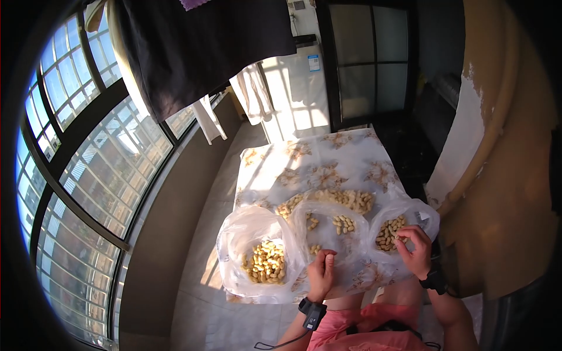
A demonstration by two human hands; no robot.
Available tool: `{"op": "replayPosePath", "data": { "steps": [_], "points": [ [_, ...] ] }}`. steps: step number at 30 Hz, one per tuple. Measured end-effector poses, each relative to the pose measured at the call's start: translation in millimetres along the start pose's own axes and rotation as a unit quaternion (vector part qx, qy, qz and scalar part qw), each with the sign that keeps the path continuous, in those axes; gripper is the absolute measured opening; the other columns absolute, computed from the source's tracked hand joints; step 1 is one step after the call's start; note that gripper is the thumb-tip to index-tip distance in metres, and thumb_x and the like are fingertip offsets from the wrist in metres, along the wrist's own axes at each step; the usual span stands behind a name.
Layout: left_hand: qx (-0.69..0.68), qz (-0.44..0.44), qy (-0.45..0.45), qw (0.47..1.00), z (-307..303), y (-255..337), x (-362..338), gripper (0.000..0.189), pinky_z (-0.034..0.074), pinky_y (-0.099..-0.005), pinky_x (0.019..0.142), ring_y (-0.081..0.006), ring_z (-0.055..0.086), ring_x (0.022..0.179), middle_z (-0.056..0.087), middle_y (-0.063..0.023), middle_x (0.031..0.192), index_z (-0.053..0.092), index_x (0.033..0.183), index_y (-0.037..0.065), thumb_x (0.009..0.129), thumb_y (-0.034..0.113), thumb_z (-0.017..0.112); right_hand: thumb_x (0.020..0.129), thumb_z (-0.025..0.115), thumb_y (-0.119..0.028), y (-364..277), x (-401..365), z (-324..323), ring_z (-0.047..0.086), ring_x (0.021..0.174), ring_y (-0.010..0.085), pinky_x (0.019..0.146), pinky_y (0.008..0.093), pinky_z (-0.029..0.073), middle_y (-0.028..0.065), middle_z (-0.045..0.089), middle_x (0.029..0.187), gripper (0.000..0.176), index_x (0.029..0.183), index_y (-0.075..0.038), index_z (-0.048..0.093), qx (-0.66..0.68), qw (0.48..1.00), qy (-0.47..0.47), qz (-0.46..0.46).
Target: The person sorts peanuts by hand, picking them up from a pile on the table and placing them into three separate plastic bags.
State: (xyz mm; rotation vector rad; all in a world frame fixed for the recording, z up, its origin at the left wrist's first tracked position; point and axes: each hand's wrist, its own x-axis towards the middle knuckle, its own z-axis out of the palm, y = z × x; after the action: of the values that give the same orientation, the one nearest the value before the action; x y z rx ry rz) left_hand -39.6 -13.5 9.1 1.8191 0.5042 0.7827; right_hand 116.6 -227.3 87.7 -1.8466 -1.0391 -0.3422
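My left hand (321, 274) is closed at the near edge of the middle plastic bag (351, 253), fingers curled with the thumb on top; what it holds, if anything, is hidden. Over the right plastic bag (430, 217) is my right hand (414, 248), its thumb and fingertips pinched together beside the peanuts (387, 235) inside. A left plastic bag (231, 237) holds a bigger heap of peanuts (266, 262). Some peanuts (343, 224) show in the middle bag. Behind the bags lies a long pile of peanuts (345, 200).
The bags stand on a table with a flowered cloth (275, 157). Dark cloth (205, 52) hangs above at the left, near a barred window (117, 164). Behind the table are a dark-framed door (373, 64) and a white curtain (253, 93).
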Motion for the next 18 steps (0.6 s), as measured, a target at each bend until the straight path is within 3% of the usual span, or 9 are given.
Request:
{"op": "replayPosePath", "data": {
  "steps": [6, 10, 12, 18],
  "points": [
    [0.007, -0.005, -0.003, 1.000, -1, 2, 0, 0.031, 0.045, -0.0345, 0.060, -0.0217, 0.058, 0.061, 0.057, -0.0100, 0.068, 0.067, 0.107, 0.007, 0.106, 0.035, 0.052, 0.082, 0.072, 0.000, 16, -1, 3, 0.065, 0.093, 0.0326, 0.079, 0.0380, 0.053, 0.0146, 0.065, 0.104, 0.025, 0.105, -0.002, 0.064, -0.040, 0.998, 0.033, 0.024],
    [0.003, -0.016, -0.001, 1.000, -1, 4, -2, 0.030, 0.046, -0.0346, 0.062, -0.0224, 0.058, 0.063, 0.058, -0.0110, 0.070, 0.065, 0.110, 0.007, 0.107, 0.034, 0.051, 0.083, 0.072, -0.003, -17, -2, 24, 0.065, 0.095, 0.0334, 0.082, 0.0385, 0.053, 0.0141, 0.065, 0.106, 0.024, 0.106, -0.003, 0.065, 0.015, 1.000, -0.013, -0.003],
    [0.000, -0.012, 0.002, 1.000, -2, 3, -1, 0.030, 0.046, -0.0347, 0.063, -0.0228, 0.058, 0.065, 0.059, -0.0114, 0.071, 0.065, 0.111, 0.006, 0.107, 0.033, 0.051, 0.084, 0.072, -0.003, -33, -3, 37, 0.066, 0.093, 0.0320, 0.081, 0.0388, 0.054, 0.0114, 0.066, 0.105, 0.022, 0.105, -0.004, 0.067, 0.054, 0.992, -0.084, -0.077],
    [-0.047, 0.016, 0.016, 0.999, 1, -6, -1, 0.033, 0.048, -0.0346, 0.066, -0.0221, 0.060, 0.070, 0.061, -0.0100, 0.078, 0.063, 0.115, 0.003, 0.106, 0.033, 0.051, 0.086, 0.071, -0.004, -44, -20, 93, 0.067, 0.089, 0.0298, 0.076, 0.0381, 0.056, 0.0088, 0.066, 0.104, 0.021, 0.107, -0.008, 0.069, 0.155, 0.973, -0.155, -0.074]
  ]
}}
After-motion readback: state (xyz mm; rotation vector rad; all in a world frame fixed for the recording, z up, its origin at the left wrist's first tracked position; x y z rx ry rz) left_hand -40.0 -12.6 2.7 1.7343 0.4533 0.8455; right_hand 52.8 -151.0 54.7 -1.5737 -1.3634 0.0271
